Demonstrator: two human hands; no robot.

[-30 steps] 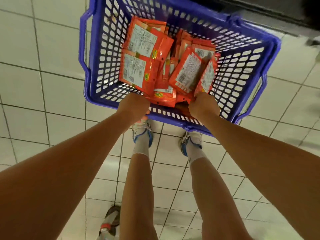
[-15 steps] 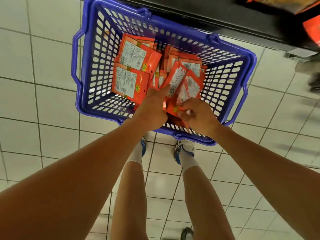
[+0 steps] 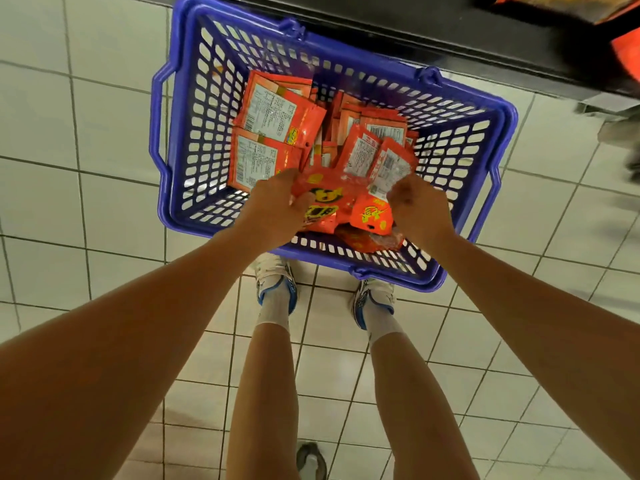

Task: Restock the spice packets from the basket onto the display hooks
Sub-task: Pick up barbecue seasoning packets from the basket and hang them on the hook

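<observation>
The white tiled floor (image 3: 62, 202) is being seen from above, and a dark shelf base (image 3: 415, 26) is running along the top edge. The blue plastic basket (image 3: 180, 140) is standing on the floor just in front of the person's feet, its near rim touching or almost touching the white shoes (image 3: 275, 282). Both bare arms are being stretched forward and down from the lower corners, nearly straight, and they are meeting over the near half of the basket.

The orange spice packets (image 3: 273, 116) are lying in a loose pile inside the basket; several are turned with the printed white label upward, others are standing on edge against each other.

The left hand (image 3: 273, 206) is being held palm down with the wrist slightly bent, and its fingers are curled around a bunch of packets (image 3: 322, 202) whose yellow and black print is facing up. The right hand (image 3: 412, 202) is being held beside it, knuckles up, and its fingertips are pinching the lower edge of one packet (image 3: 388, 168) with a clear window, which is being raised a little above the pile. The two hands are near each other but are not touching.
</observation>
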